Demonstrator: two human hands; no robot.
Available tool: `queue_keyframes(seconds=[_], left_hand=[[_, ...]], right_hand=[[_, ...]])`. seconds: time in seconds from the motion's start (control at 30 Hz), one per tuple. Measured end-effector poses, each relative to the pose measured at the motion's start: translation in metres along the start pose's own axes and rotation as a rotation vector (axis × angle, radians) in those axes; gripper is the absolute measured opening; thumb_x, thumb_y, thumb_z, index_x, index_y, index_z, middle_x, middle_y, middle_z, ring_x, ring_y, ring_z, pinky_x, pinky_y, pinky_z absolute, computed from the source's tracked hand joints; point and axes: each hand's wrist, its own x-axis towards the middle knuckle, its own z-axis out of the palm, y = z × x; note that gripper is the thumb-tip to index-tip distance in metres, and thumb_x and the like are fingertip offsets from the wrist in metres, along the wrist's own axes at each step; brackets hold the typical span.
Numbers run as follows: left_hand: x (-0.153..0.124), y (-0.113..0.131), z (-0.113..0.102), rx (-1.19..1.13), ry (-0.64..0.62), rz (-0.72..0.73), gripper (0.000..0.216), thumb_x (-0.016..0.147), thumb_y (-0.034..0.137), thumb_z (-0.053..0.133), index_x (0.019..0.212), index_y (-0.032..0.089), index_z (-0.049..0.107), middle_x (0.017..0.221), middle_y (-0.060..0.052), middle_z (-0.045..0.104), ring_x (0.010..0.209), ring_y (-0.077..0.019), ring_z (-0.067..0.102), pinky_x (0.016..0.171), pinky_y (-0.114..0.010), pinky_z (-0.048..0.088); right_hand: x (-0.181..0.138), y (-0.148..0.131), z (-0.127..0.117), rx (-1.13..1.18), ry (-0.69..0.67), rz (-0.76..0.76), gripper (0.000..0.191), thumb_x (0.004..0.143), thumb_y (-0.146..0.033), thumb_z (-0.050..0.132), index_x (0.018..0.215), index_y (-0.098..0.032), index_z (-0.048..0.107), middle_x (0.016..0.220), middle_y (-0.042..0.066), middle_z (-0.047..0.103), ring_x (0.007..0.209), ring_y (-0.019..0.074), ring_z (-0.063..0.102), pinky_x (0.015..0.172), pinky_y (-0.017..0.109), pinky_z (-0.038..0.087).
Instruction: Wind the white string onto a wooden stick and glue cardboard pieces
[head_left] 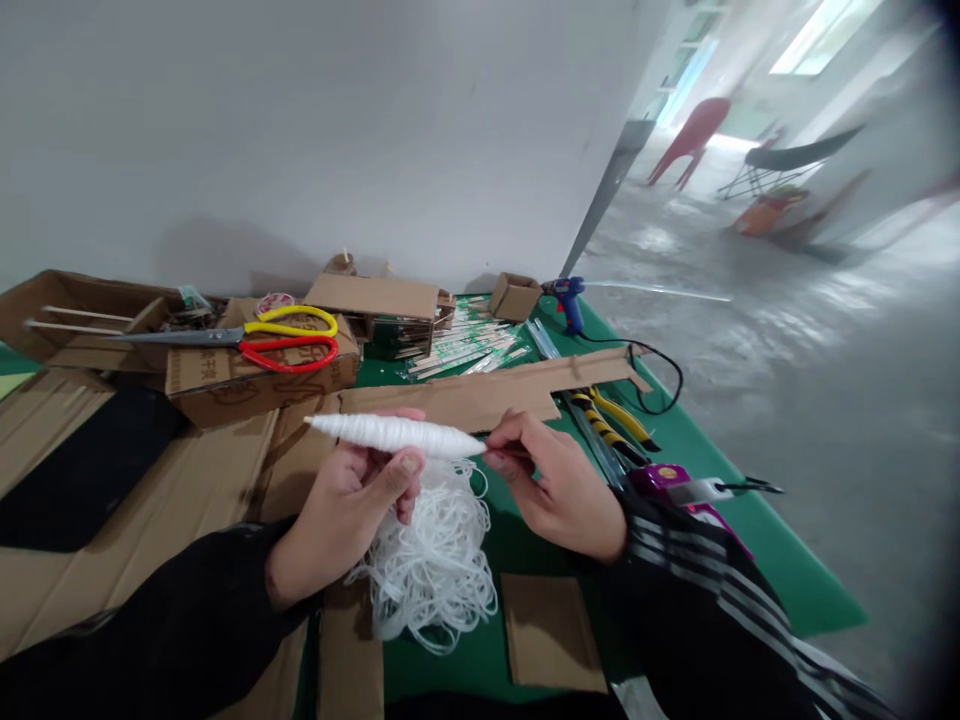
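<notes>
Both my hands hold a stick wound thickly with white string [394, 434], level above the green table [697, 430]. My left hand [352, 500] is closed round the wound part, thumb on top. My right hand [559, 485] pinches the stick's bare right end. A loose tangle of white string [431, 560] hangs from the spindle and lies on the table below my hands.
Scissors with a yellow and a red handle [255, 338] lie on a cardboard box at the left. Cardboard sheets [480, 395] and small boxes, wrapped chopsticks [461, 350], a blue glue gun [568, 296] with cord, yellow pliers [615, 420] and a purple tool [675, 485] surround my hands.
</notes>
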Motion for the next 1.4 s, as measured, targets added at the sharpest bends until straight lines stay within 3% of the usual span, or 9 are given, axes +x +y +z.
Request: queue_keyframes(seconds=[0.1, 0.3, 0.5, 0.73, 0.83, 1.0, 1.1, 1.2, 1.4], left_hand=[[0.001, 0.001, 0.001, 0.009, -0.017, 0.011, 0.038, 0.088, 0.034, 0.060, 0.120, 0.017, 0.049, 0.055, 0.008, 0.055, 0.046, -0.0068, 0.050, 0.046, -0.017, 0.045], [0.001, 0.001, 0.000, 0.008, 0.004, -0.005, 0.038, 0.088, 0.033, 0.059, 0.122, 0.016, 0.052, 0.054, 0.007, 0.055, 0.046, -0.0075, 0.049, 0.046, -0.018, 0.045], [0.002, 0.001, -0.001, -0.006, 0.000, 0.018, 0.036, 0.089, 0.032, 0.059, 0.120, 0.018, 0.049, 0.054, 0.007, 0.055, 0.046, -0.0073, 0.049, 0.046, -0.017, 0.043], [0.003, -0.001, -0.003, -0.046, 0.009, 0.002, 0.033, 0.090, 0.033, 0.058, 0.117, 0.018, 0.050, 0.056, 0.007, 0.055, 0.047, -0.0060, 0.048, 0.047, -0.016, 0.041], [0.003, -0.002, -0.005, -0.046, 0.007, 0.013, 0.033, 0.091, 0.032, 0.058, 0.120, 0.017, 0.052, 0.055, 0.007, 0.054, 0.047, -0.0064, 0.048, 0.048, -0.017, 0.040], [0.004, -0.002, -0.005, -0.058, 0.008, 0.012, 0.039, 0.091, 0.031, 0.057, 0.127, 0.020, 0.047, 0.056, 0.007, 0.054, 0.048, -0.0067, 0.048, 0.048, -0.017, 0.041], [0.003, -0.001, -0.005, -0.080, 0.009, 0.011, 0.041, 0.091, 0.031, 0.058, 0.129, 0.022, 0.045, 0.056, 0.008, 0.055, 0.048, -0.0066, 0.049, 0.048, -0.017, 0.041], [0.002, -0.001, -0.005, -0.094, 0.006, 0.010, 0.040, 0.091, 0.029, 0.058, 0.129, 0.022, 0.046, 0.056, 0.008, 0.055, 0.048, -0.0066, 0.049, 0.049, -0.016, 0.041], [0.002, -0.002, -0.006, -0.123, 0.024, 0.018, 0.039, 0.090, 0.030, 0.059, 0.126, 0.022, 0.048, 0.056, 0.007, 0.055, 0.048, -0.0073, 0.049, 0.048, -0.017, 0.042]], right_hand=[[0.000, 0.001, 0.000, -0.046, 0.025, -0.010, 0.016, 0.096, -0.018, 0.040, 0.084, -0.019, 0.050, 0.070, 0.000, 0.054, 0.060, 0.0126, 0.050, 0.057, 0.025, 0.036], [0.000, 0.001, -0.002, 0.025, 0.011, 0.008, 0.004, 0.091, -0.021, 0.051, 0.094, -0.019, 0.048, 0.084, 0.003, 0.057, 0.068, 0.0135, 0.055, 0.061, 0.025, 0.041], [0.001, 0.006, -0.009, -0.082, 0.004, 0.002, 0.015, 0.097, -0.020, 0.041, 0.086, -0.019, 0.052, 0.070, 0.001, 0.057, 0.061, 0.0130, 0.052, 0.058, 0.025, 0.037], [-0.002, 0.008, -0.014, -0.025, -0.004, 0.017, 0.004, 0.094, -0.022, 0.047, 0.091, -0.019, 0.049, 0.079, 0.002, 0.057, 0.066, 0.0137, 0.054, 0.061, 0.025, 0.041], [-0.002, 0.010, -0.015, -0.072, 0.012, 0.007, 0.016, 0.097, -0.021, 0.040, 0.085, -0.020, 0.052, 0.075, 0.002, 0.058, 0.066, 0.0145, 0.055, 0.061, 0.026, 0.040], [-0.003, 0.011, -0.016, -0.008, -0.016, 0.047, 0.010, 0.093, -0.027, 0.050, 0.099, -0.019, 0.049, 0.081, 0.003, 0.059, 0.065, 0.0147, 0.054, 0.060, 0.026, 0.043], [-0.002, 0.011, -0.017, -0.010, -0.004, 0.031, 0.005, 0.094, -0.024, 0.047, 0.091, -0.020, 0.049, 0.077, 0.002, 0.057, 0.063, 0.0142, 0.053, 0.058, 0.026, 0.041], [-0.002, 0.012, -0.018, -0.060, -0.007, 0.023, 0.017, 0.097, -0.022, 0.039, 0.085, -0.020, 0.052, 0.073, 0.002, 0.058, 0.064, 0.0148, 0.055, 0.061, 0.026, 0.041], [-0.002, 0.012, -0.017, -0.006, -0.010, 0.066, 0.011, 0.093, -0.028, 0.049, 0.098, -0.019, 0.047, 0.081, 0.003, 0.058, 0.064, 0.0149, 0.054, 0.060, 0.026, 0.043]])
